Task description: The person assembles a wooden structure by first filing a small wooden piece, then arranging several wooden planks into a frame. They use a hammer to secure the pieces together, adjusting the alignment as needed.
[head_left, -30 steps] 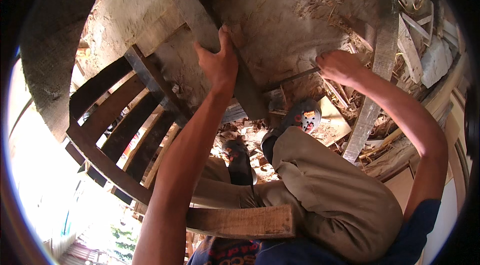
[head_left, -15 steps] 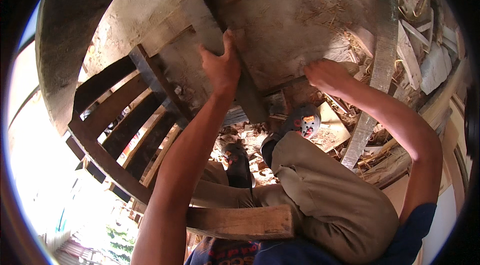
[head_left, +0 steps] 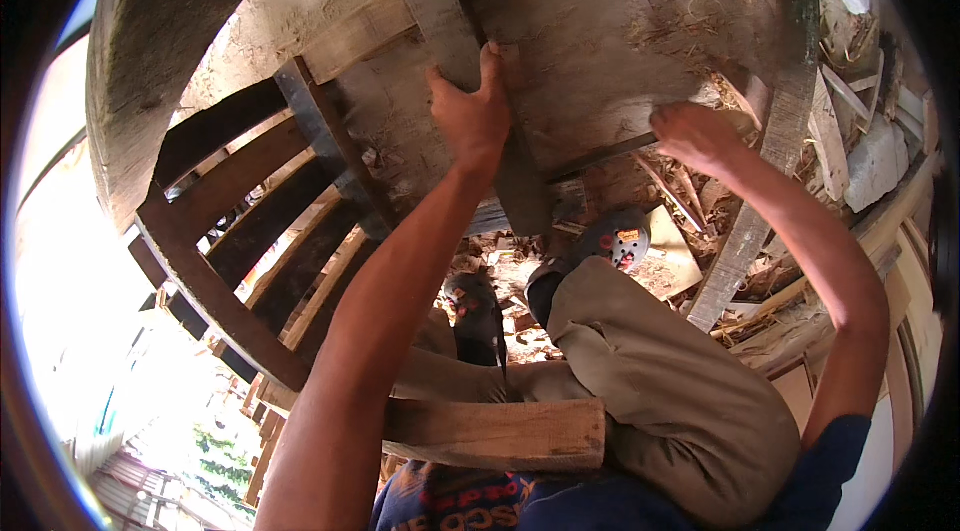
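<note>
One dark board (head_left: 445,26): ctr of view, slants from upper ctr down to just above feet; L hand on it.
L hand (head_left: 472,121): braced on board, thumb + index splayed; other fingers hidden, can't tell if clamped.
R hand (head_left: 697,138): fist closed round thin dark bar (head_left: 605,156); type unclear, poss. saw or file.
Bar far end: right by board's R edge, contact n/c.
Change: R hand went in twd board, now back out a bit vs half a sec ago; L hand same spot on board. Whole view slid slightly, prob. head move.
Meaning (judged): back-and-forth stroke, prob. mid-work; L looks to be steadying.
Slatted wooden frame (head_left: 322,131): L of board, apart from L hand.
Wood block (head_left: 495,434): across lap, nr torso.
Clogs (head_left: 610,236): dark, below board, amid wood scraps.
Long plank (head_left: 790,121): R side, behind R forearm.
</note>
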{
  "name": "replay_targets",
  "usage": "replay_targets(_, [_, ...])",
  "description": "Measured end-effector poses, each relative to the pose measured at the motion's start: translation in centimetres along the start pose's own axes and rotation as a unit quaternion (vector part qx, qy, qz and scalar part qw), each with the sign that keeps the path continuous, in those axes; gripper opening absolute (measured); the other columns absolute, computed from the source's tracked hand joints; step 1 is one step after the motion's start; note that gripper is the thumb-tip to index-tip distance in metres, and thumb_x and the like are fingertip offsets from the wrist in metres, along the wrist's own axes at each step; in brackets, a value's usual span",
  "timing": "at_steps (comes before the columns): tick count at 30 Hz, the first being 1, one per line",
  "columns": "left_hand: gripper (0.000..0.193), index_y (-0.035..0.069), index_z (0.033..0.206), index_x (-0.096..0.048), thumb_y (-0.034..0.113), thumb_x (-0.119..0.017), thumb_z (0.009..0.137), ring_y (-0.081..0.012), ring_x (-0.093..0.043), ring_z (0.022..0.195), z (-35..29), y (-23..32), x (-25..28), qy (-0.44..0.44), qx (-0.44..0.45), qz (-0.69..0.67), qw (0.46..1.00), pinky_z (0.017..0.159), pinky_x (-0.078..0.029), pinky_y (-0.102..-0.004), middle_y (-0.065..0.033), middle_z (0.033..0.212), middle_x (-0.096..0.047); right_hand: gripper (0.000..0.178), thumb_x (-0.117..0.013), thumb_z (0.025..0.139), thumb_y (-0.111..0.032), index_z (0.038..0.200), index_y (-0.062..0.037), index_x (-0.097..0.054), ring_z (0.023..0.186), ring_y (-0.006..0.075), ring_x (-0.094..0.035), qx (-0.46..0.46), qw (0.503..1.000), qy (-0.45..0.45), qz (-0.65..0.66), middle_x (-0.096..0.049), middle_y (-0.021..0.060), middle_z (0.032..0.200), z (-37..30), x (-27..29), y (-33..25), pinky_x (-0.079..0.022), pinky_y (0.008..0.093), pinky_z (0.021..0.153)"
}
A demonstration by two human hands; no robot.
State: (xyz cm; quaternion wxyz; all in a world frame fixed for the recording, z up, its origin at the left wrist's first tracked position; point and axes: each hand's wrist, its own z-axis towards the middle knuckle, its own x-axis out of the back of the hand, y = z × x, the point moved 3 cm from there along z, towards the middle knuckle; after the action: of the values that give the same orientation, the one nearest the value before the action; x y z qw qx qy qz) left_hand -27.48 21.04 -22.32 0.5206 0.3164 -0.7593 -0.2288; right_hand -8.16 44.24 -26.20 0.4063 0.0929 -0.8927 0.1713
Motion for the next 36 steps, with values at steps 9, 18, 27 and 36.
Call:
replay_targets(9, [0.094,-0.013,0.141,-0.042,0.06,-0.07,0.089,-0.041,-0.058,0.123,-0.3,0.6,0.4,-0.035,0.05,0.008,0.998,0.105,-0.044,-0.0481,-0.031,0.133,-0.058,0.018,-0.058,0.095,-0.011,0.103,0.0039,-0.064,0.089,0.0288,-0.072,-0.12,0.979,-0.042,0.157,-0.069,0.0202,0.093,-1.6,-0.5,0.5,-0.063,0.039,0.07])
replay_targets(18, [0.087,-0.012,0.133,-0.048,0.06,-0.07,0.09,-0.0405,-0.06,0.119,-0.1,-0.6,0.1,-0.021,0.036,-0.012,0.999,0.103,-0.045,-0.0479,-0.0299,0.128,-0.06,0.033,-0.071,0.094,-0.025,0.111,-0.0011,-0.057,0.088,0.0296,-0.068,-0.261,0.963,0.059,0.004,-0.065,0.0155,0.099,-8.2,8.7,6.6,-0.058,0.0406,0.08])
replay_targets(27, [0.1,-0.018,0.139,-0.042,0.06,-0.074,0.084,-0.0482,-0.056,0.124,0.7,-0.8,-0.4,0.004,-0.006,0.008,1.0,0.103,-0.045,-0.0494,-0.0367,0.128,-0.058,0.053,-0.069,0.095,-0.028,0.134,0.0031,-0.049,0.114,0.0444,-0.056,-0.414,0.812,0.288,0.294,-0.052,0.0282,0.125,-6.4,1.6,-4.7,-0.045,0.0542,0.098])
replay_targets(36, [0.104,-0.008,0.151,-0.032,0.058,-0.076,0.085,-0.0409,-0.048,0.133,0.2,-0.6,0.2,-0.065,-0.015,-0.059,0.996,0.107,-0.043,-0.0494,-0.0275,0.146,-0.047,0.05,-0.068,0.095,-0.029,0.131,0.0006,-0.051,0.11,0.0441,-0.059,-0.306,0.765,0.427,0.373,-0.057,0.0259,0.117,-3.2,2.4,-9.8,-0.047,0.0527,0.096])
